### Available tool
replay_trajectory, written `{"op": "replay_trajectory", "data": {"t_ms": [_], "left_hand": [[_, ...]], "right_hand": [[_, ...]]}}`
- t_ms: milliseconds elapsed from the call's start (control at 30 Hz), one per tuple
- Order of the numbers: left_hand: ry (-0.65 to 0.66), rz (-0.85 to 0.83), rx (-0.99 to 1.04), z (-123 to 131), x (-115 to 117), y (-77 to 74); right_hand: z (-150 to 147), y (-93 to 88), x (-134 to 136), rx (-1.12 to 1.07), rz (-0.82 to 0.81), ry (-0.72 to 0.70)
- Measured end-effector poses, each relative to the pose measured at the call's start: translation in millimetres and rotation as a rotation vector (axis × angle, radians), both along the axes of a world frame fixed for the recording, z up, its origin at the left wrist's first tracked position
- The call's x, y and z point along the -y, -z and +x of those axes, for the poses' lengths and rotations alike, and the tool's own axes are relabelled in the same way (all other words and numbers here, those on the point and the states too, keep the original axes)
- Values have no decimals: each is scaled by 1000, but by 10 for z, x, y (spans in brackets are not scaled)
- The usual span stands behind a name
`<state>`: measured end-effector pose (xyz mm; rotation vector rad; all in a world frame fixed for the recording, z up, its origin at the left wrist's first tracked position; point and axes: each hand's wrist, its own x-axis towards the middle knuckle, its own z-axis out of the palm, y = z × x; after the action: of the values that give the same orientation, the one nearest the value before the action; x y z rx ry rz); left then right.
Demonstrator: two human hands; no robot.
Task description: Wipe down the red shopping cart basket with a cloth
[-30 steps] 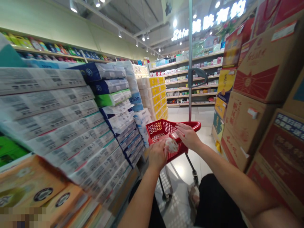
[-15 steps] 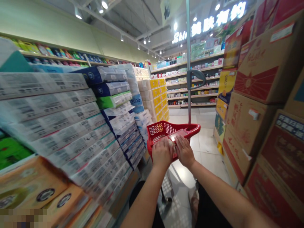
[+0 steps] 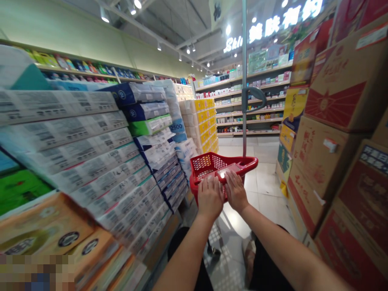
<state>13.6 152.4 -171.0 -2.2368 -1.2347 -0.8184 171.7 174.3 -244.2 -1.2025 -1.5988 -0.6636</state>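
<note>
A red wheeled shopping basket [image 3: 209, 162] stands on the aisle floor in front of me, its tall grey handle pole [image 3: 244, 81] rising from the far side. My left hand [image 3: 210, 197] rests on the near rim with its fingers curled together; whatever lies under them is hidden. Beside it, touching, my right hand [image 3: 235, 192] lies on the same rim, fingers stretched flat toward a shiny flat patch [image 3: 229, 169] on the rim. Both forearms reach forward from the bottom of the view.
Stacked tissue and paper packs [image 3: 91, 161] line the left side, with orange packs [image 3: 45, 230] lowest. Tall piles of cardboard boxes [image 3: 333, 101] close the right side. Yellow packs [image 3: 206, 121] and product shelves [image 3: 257, 117] stand farther down the tiled aisle.
My right hand drew back from over the basket to lie beside the left hand on the near rim. The crumpled white wad seen in my left hand no longer shows.
</note>
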Motion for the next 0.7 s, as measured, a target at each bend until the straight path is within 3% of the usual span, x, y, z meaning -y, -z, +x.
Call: {"op": "replay_trajectory", "data": {"t_ms": [100, 200, 400, 700], "left_hand": [[50, 5, -5, 13, 14, 23], [15, -20, 22, -18, 16, 16], [18, 36, 61, 42, 98, 57], [-45, 9, 140, -129, 98, 16]], "right_hand": [[9, -2, 1, -2, -18, 6], [20, -3, 2, 39, -42, -11], [-21, 13, -17, 6, 40, 46], [-26, 10, 12, 7, 16, 27]]}}
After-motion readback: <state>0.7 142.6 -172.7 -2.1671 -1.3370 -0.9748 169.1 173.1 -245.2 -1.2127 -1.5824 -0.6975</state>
